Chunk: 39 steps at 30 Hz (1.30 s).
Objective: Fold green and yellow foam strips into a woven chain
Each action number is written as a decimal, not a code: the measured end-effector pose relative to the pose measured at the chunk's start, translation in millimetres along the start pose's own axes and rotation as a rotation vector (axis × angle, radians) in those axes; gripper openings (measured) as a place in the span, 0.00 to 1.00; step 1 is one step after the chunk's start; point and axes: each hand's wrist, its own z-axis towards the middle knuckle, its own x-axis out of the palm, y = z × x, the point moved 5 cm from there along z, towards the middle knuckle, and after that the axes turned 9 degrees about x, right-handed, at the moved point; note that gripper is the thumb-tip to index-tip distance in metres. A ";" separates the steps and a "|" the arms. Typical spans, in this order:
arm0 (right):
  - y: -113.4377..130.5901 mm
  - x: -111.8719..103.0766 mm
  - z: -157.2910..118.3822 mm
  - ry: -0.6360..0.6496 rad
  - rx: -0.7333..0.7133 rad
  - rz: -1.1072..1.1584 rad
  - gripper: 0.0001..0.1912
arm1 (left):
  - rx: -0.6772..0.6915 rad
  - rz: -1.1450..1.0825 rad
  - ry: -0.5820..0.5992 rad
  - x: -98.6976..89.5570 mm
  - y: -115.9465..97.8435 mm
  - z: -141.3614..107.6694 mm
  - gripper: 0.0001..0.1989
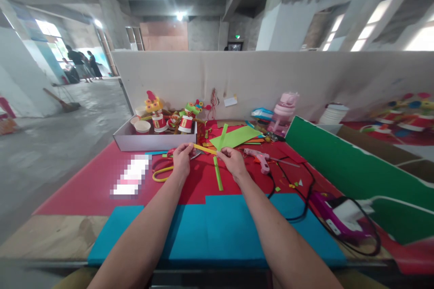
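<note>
Stretched between my two hands is a narrow yellow paper strip (204, 149). My left hand (182, 161) pinches its left end, and my right hand (232, 162) pinches the other end. A light green paper strip (218, 176) shows below the yellow one, and another green length (223, 136) rises above it. Whether these join the yellow strip I cannot tell. Yellow-handled scissors (162, 174) lie beside my left wrist, partly hidden by it. To the right of my right hand rests a pink glue gun (259, 158) with a small red light.
A white box (156, 142) holds paper-cup figures (186, 124). Green paper sheets (239, 137) lie behind my hands; blue sheets (206, 230) cover the near edge. At right are a purple power strip (334, 216), black cords and a green panel (356, 171). A pink bottle (285, 108) stands behind.
</note>
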 end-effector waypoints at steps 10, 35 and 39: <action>-5.4 -4.9 4.3 -0.032 0.027 0.043 0.20 | -0.021 -0.047 -0.117 -11.6 -3.7 7.2 0.13; -7.8 21.6 -11.2 0.242 0.360 0.839 0.14 | 0.015 0.085 0.435 36.4 -2.8 -26.6 0.15; -1.1 25.3 -15.0 0.412 0.399 1.005 0.10 | -0.080 0.038 0.408 35.7 -1.4 -26.4 0.14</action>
